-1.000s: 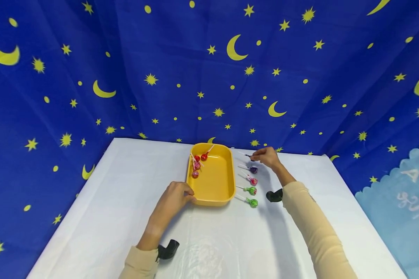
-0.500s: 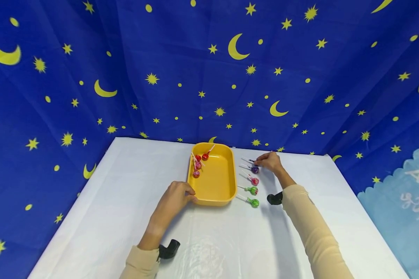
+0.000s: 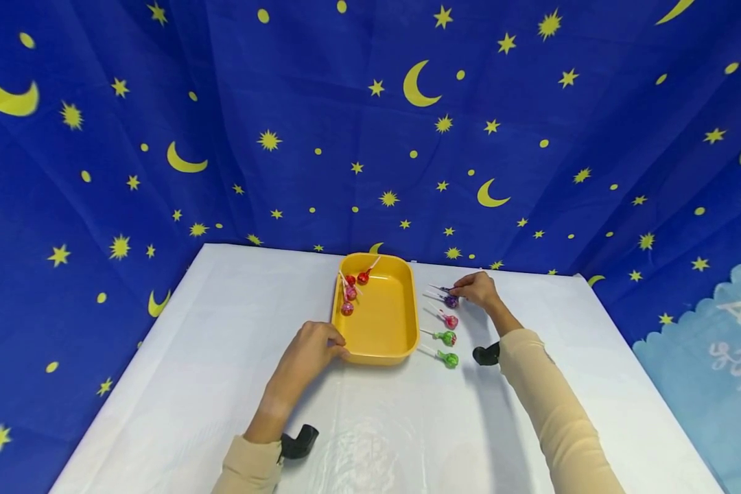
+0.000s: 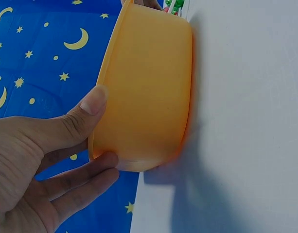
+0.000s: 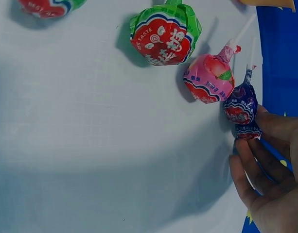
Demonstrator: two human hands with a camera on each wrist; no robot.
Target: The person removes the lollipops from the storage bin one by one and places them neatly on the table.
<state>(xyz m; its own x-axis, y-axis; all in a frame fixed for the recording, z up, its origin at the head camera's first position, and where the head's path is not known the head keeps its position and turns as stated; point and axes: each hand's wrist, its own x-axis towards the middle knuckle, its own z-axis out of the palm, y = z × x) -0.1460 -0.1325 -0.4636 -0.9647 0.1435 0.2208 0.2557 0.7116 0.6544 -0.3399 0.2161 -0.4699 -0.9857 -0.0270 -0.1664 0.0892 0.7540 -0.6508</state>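
Head view: the left hand (image 3: 311,350) grips the near left corner of a yellow rectangular plastic tray (image 3: 379,322); the right hand (image 3: 477,288) is at the far end of a row of round, wrapped lollipops (image 3: 449,321), right of the tray.

Left wrist view: thumb and fingers hold the tray's rim.

Right wrist view: fingertips pinch a dark-purple-wrapped lollipop (image 5: 248,131). Lining it up seems in hand; next calls for gentle release. The table (image 5: 105,121) is white-covered, with blue star-printed cloth (image 5: 286,53) beyond.

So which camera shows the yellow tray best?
The head view: it shows nearly all of the yellow tray, inside too, with lollipops in it. The left wrist view shows its outside close up, gripped by the left hand. The right wrist view catches just a sliver.
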